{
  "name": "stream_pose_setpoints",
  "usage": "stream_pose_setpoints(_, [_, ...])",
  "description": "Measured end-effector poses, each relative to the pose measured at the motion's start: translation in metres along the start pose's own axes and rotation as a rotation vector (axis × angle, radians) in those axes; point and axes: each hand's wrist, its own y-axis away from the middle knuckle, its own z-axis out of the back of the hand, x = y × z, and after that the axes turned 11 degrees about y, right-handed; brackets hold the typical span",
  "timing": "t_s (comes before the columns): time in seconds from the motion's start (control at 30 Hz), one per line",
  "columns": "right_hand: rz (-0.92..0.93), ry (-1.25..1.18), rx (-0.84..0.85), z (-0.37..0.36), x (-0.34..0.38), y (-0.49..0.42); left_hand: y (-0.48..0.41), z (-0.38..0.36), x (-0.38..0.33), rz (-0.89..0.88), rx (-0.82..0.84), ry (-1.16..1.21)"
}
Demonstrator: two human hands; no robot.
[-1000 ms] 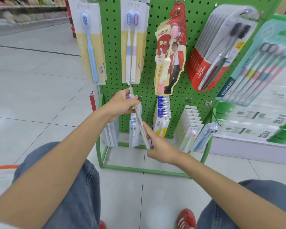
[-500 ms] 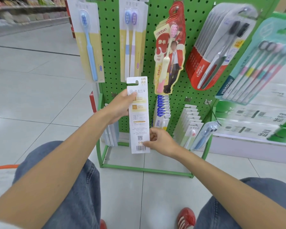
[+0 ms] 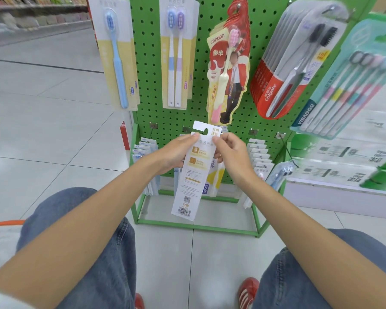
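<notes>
I hold a long white toothbrush pack (image 3: 188, 188) with its printed back and barcode facing me, in front of the green pegboard rack (image 3: 149, 63). My left hand (image 3: 176, 153) pinches its upper left edge. My right hand (image 3: 228, 150) pinches its upper right edge, just under the hang hole. The pack hangs slightly tilted, its bottom toward the left. Its top sits level with the rack's lower row of hooks (image 3: 153, 126).
Toothbrush packs hang on the upper pegboard: a blue one (image 3: 116, 56), a twin pack (image 3: 176, 54), a red canban pack (image 3: 227, 70), Colgate packs (image 3: 285, 70). Lower hooks carry several white packs (image 3: 257, 157). A shelf unit (image 3: 343, 175) stands right. My knees and red shoes (image 3: 247, 293) are below.
My right hand moved from the pack's bottom edge up to its top right corner. The pack dropped lower and tilted slightly; earlier it was turned edge-on, then back-facing.
</notes>
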Motion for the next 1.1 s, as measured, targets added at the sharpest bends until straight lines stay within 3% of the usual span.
stream_pose_setpoints(0.27, [0.012, -0.048, 0.000, -0.006, 0.002, 0.004, -0.001, 0.003, 0.002, 0.004, 0.023, 0.034])
stream_pose_setpoints(0.5, [0.106, 0.215, -0.045, -0.025, -0.015, 0.015, -0.004, 0.002, 0.002, -0.033, -0.099, 0.185])
stream_pose_setpoints(0.7, [0.102, 0.357, 0.070, -0.034, -0.022, 0.017, 0.001, 0.002, -0.001, -0.010, 0.044, 0.149])
stream_pose_setpoints(0.9, [0.124, 0.265, 0.148, -0.024, -0.012, 0.020, -0.004, 0.011, 0.001, 0.003, 0.140, 0.165])
stream_pose_setpoints(0.97, [0.081, 0.171, 0.101, -0.021, -0.010, 0.019, -0.006, 0.014, 0.000, -0.014, 0.090, 0.113])
stream_pose_setpoints(1.1, [0.006, 0.058, 0.035, -0.017, -0.007, 0.011, -0.013, 0.017, 0.000, -0.130, -0.192, -0.006])
